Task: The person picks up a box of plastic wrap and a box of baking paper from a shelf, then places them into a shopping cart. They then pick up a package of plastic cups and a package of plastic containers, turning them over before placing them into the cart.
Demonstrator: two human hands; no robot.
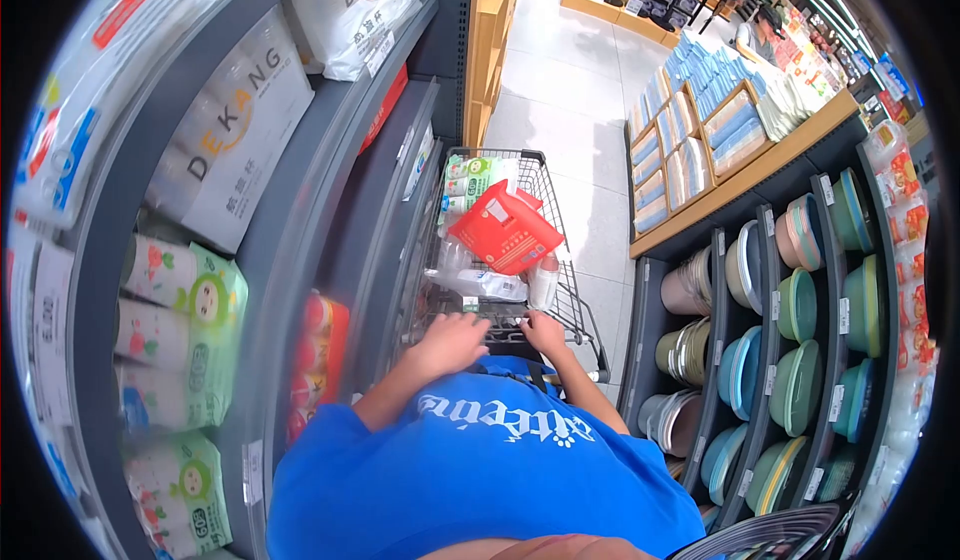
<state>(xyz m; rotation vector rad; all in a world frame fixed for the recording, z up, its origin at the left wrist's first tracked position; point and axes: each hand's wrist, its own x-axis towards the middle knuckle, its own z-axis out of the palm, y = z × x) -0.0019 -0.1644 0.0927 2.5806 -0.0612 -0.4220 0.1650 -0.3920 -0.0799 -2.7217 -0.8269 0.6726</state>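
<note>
A wire shopping cart (pixel 570 305) stands right in front of me. My left hand (pixel 452 343) is closed at the left part of its handle, back of the hand upward. My right hand (pixel 543 332) is closed at the handle's right part; its fingertips are partly hidden. Inside the cart a red package (pixel 505 230) lies tilted on top of the load. Green-and-white packs (pixel 470 182) sit at the far end. Nearer to me are a clear-wrapped white pack (pixel 487 284) and a stack of white cups (pixel 543 285).
Along my left runs a dark shelf (pixel 290 200) with white DEKANG bags (pixel 235 125) and green packs (pixel 210 335). To my right, shelves hold plastic basins (pixel 797 385), and folded towels (pixel 690 160) fill a wooden display. The tiled aisle (pixel 575 110) leads ahead; a person (pixel 765 35) is far right.
</note>
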